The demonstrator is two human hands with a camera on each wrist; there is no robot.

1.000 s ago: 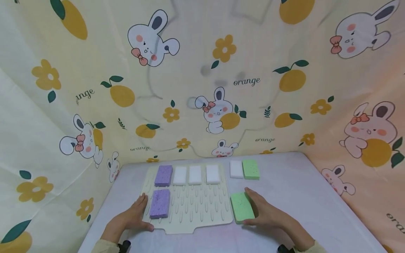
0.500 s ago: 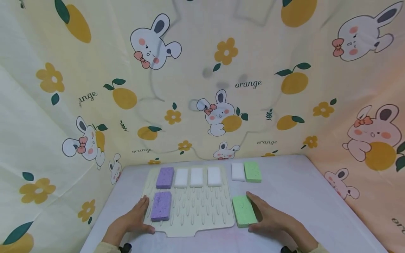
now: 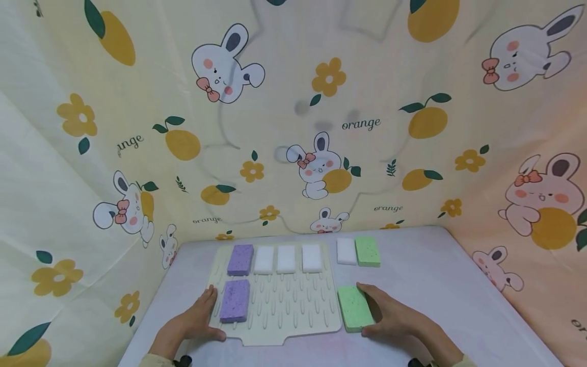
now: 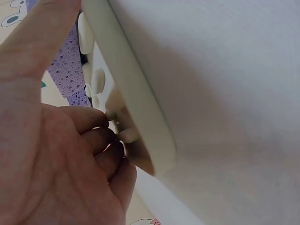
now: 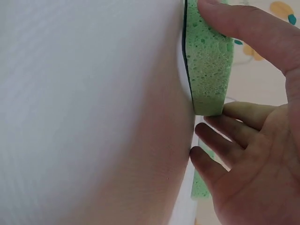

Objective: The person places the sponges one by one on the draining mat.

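In the head view, the left hand holds the tray at its near left corner; the right hand grips the green sponge on the table, just right of the tray. Two purple sponges and three white blocks lie on the tray. In the left wrist view, bent fingers meet the tray. In the right wrist view, the thumb presses one end of the green sponge, a fingertip the other.

From the near side of the cream pegged rectangular board, the head view looks forward and down. Left wrist view: close on its near-left corner. Right wrist view: close on the green oblong sponge right of it — the head view shares both.
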